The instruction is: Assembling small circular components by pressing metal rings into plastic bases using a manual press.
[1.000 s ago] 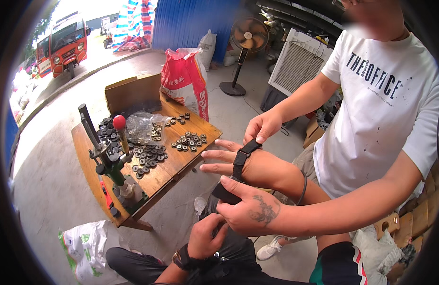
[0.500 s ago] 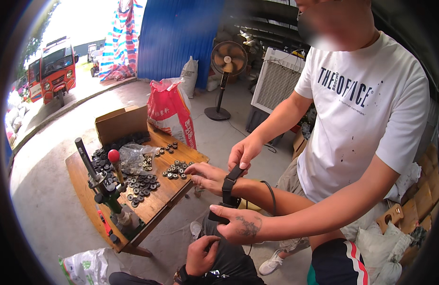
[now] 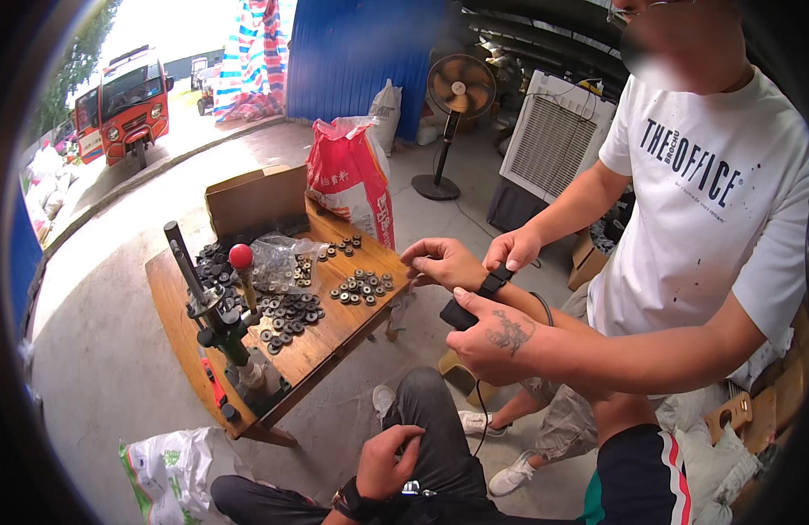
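Observation:
My right arm reaches out to the table's right edge. My right hand (image 3: 441,264) is open, palm down, with its fingers stretched out and holding nothing. Around my right wrist runs a black strap (image 3: 494,280) with a black box-shaped device (image 3: 458,315) on it. A person in a white T-shirt pinches the strap with one hand (image 3: 514,249) and supports the device with the other, tattooed hand (image 3: 500,341). My left hand (image 3: 388,464) rests on my thigh, fingers curled in and nothing visible in them. A black watch-like band (image 3: 356,503) sits on its wrist.
A wooden table (image 3: 334,328) carries small black wheel-like parts (image 3: 290,315), a clear plastic bag (image 3: 286,262), a green hand press (image 3: 229,341) with a red knob and a cardboard box (image 3: 255,203). Around it stand a red-white sack (image 3: 347,175), a fan (image 3: 461,87) and an air cooler (image 3: 553,131).
The scene has shifted right in the picture as my head turned left. The strap's end stood raised in the person's fingers; now it lies closer to my wrist. My left hand stays on my thigh.

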### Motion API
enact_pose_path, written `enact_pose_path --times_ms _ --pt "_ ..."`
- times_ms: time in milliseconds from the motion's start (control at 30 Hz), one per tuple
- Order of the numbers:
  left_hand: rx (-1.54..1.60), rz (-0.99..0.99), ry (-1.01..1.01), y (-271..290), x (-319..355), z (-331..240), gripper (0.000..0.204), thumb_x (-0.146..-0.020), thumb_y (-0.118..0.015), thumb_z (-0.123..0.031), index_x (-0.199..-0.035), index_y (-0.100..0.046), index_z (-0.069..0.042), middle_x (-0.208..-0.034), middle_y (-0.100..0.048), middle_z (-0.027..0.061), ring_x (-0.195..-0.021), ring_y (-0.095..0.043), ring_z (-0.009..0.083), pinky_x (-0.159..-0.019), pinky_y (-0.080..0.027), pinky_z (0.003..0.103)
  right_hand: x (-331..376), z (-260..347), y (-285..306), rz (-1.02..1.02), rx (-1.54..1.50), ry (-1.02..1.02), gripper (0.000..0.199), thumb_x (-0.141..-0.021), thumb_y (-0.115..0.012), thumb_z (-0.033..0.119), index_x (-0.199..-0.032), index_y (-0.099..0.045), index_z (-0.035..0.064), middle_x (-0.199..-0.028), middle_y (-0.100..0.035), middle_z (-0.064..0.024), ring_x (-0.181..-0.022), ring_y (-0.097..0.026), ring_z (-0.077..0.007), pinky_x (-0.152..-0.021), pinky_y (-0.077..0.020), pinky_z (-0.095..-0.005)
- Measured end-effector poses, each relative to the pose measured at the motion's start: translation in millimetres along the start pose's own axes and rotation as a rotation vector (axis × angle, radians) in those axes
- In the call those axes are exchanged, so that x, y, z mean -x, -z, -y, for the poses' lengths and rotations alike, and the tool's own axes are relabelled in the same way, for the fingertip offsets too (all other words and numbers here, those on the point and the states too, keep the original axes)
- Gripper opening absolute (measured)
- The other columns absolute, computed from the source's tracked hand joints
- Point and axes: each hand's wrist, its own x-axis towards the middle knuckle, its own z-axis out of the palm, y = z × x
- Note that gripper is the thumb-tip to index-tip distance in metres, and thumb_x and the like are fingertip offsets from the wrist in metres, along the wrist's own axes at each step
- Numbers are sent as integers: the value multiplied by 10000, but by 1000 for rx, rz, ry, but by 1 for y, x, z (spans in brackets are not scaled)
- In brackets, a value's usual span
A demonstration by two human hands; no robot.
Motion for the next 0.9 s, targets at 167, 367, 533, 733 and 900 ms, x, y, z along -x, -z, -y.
enact_pose_path --times_ms 167,367,533,733,900 --pt "-23 -3 -31 -4 -2 6 147 -927 -725 -34 -1065 -772 -23 -876 -750 151 -754 -734 265 -688 -556 347 8 -10 7 -87 129 188 206 -1024 -574 -34 -1180 -705 -7 -1129 -713 -66 -1043 -717 -181 -881 -601 -327" --pt "-5 39 9 -15 1 13 147 -933 -727 -53 -1071 -772 -31 -919 -758 153 -795 -747 305 -711 -575 367 20 -17 7 -242 420 542 241 -1002 -573 -70 -1197 -701 -9 -1148 -696 -92 -986 -722 -167 -897 -620 -316" --pt "10 24 -82 -21 1 9 140 -922 -725 -34 -1051 -777 -19 -895 -755 153 -783 -751 259 -709 -564 344 37 -12 -28 -229 653 708 348 -897 -567 -161 -1161 -702 21 -1164 -682 -131 -995 -724 -272 -888 -592 -356" --pt "442 3 307 -9 9 35 345 -1013 -760 -174 -1280 -677 29 -1075 -781 119 -959 -747 190 -861 -598 358 39 -22 -99 -81 955 1020 269 -877 -663 -44 -1129 -690 46 -1202 -685 -106 -1085 -705 -306 -934 -580 -402" --pt "925 -26 241 -3 -17 13 665 -967 -851 -249 -1452 -524 66 -1269 -715 108 -1143 -686 187 -1039 -531 338 58 -27 -147 -58 1225 1153 253 -879 -684 156 -1126 -700 106 -1197 -675 -65 -1105 -690 -238 -986 -549 -397"
